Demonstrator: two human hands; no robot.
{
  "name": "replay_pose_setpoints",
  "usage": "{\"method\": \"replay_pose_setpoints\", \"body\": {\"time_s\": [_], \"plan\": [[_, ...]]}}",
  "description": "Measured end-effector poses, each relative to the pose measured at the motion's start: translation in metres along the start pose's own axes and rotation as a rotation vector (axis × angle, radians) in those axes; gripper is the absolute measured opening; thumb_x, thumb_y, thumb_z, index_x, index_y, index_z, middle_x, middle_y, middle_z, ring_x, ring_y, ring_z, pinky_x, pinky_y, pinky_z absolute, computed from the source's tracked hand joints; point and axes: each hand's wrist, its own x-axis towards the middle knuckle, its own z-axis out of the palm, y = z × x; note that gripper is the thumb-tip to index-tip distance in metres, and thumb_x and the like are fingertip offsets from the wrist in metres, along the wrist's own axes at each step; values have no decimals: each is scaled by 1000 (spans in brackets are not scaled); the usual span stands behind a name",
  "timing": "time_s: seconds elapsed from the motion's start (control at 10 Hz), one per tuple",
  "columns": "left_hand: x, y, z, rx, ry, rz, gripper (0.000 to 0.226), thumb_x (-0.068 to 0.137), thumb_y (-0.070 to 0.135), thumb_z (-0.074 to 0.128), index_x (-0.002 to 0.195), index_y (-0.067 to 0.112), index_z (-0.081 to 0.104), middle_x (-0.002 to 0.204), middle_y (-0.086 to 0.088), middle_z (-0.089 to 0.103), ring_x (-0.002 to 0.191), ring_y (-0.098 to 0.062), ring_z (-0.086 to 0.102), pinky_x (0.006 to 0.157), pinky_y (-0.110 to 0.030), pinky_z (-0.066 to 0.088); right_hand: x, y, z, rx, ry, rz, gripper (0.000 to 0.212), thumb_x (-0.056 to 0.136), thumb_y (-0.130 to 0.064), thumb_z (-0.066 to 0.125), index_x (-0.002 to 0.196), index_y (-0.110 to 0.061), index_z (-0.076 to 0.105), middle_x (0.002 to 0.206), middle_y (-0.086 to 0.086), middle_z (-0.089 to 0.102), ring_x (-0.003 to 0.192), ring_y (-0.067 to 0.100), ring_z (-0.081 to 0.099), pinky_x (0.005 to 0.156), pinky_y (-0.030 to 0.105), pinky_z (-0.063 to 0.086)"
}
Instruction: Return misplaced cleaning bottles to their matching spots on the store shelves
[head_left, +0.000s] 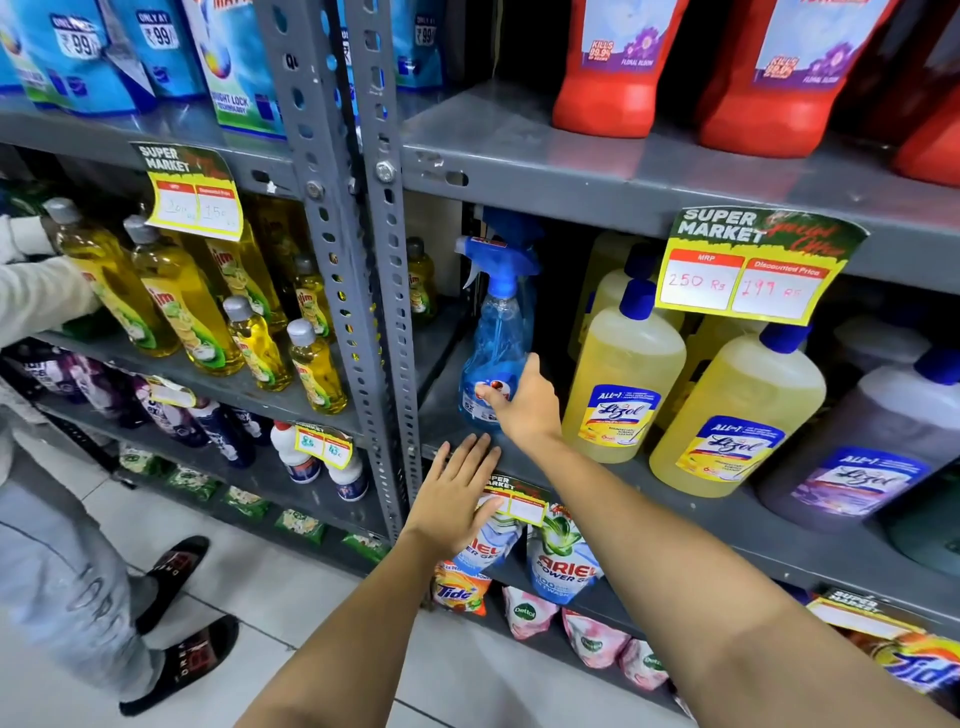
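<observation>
A blue spray bottle (496, 338) with a blue trigger head stands upright at the left end of the grey middle shelf (597, 483). My right hand (522, 402) grips its lower body from the right, with the thumb across the front label. My left hand (457, 496) is below it at the shelf's front edge, flat, fingers apart, holding nothing. To the right of the spray bottle stand yellow Lizol bottles (621, 379) with blue caps.
A purple Lizol bottle (878, 441) stands further right and red bottles (613, 67) stand on the shelf above. Yellow dish-liquid bottles (176, 306) fill the left bay, where another person (57, 519) reaches in. Detergent pouches (558, 561) hang below. A slotted upright post (374, 312) divides the bays.
</observation>
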Motion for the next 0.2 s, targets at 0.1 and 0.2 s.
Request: {"method": "replay_pose_setpoints", "body": {"time_s": [0.1,0.2], "plan": [[1,-2,3,-6,29,13,65,100,51,26,150,9,31,155,-11,32,145,-27,23,115,-48,12,2,1,2,-2,-4,3,62,81,-35,75,126,-12,40,127,12,63,115,30,63,91,40,54],[1,-5,2,-6,43,12,65,101,52,22,150,9,29,156,-10,30,145,-26,20,116,-47,11,0,-2,2,32,-15,21,63,81,-34,75,127,-12,39,129,12,61,117,30,61,94,42,53]]}}
